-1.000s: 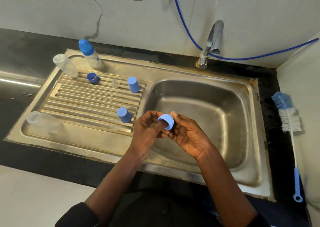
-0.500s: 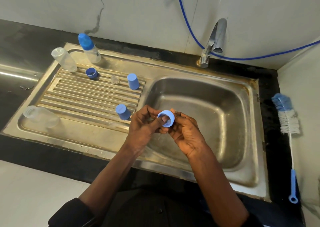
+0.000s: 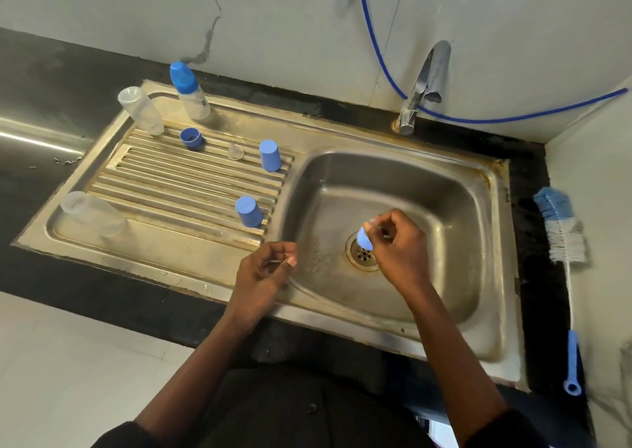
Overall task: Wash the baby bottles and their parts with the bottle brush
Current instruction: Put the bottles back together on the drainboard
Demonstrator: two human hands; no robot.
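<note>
Blue collar (image 3: 364, 237) pinched by right grip (image 3: 400, 246), over the sink drain (image 3: 366, 257). Left grip (image 3: 263, 271) loosely curled at sink's front rim; contents cannot be told. Bottle brush (image 3: 566, 242) lies on surface (image 3: 537, 283), right of sink.

My right hand (image 3: 398, 246) is pinching a blue ring (image 3: 363, 237) just above the drain (image 3: 366, 257). The ring is smearing into a pale blur, so I am not making out its shape. My fingers are covering its right edge, and it is hiding part of the drain's rim. Left of the drain, my left hand (image 3: 265, 270) is curling, and a thin pale streak is showing between its fingers; I cannot tell whether it is holding anything. Behind the drain, the blue hose (image 3: 363, 3) is running off the top and right edges.
</note>
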